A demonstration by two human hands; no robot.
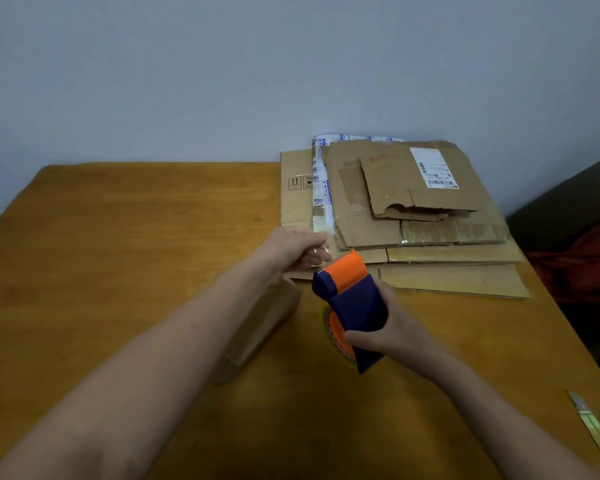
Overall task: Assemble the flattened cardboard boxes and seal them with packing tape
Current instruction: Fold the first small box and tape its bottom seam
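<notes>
The right hand (392,327) grips the blue-and-orange tape dispenser (352,303), fingers wrapped round its body, the orange end tilted up toward the left hand (297,251). That hand is just beyond it and to the left, fingertips pinching a strip of clear tape (321,253) — the two hands near each other but apart. A small cardboard box (260,327) lies under the left forearm on the desk (118,237). The flattened boxes (430,216) are stacked just beyond both hands — a utility knife (593,427) lies well right of the right hand.
</notes>
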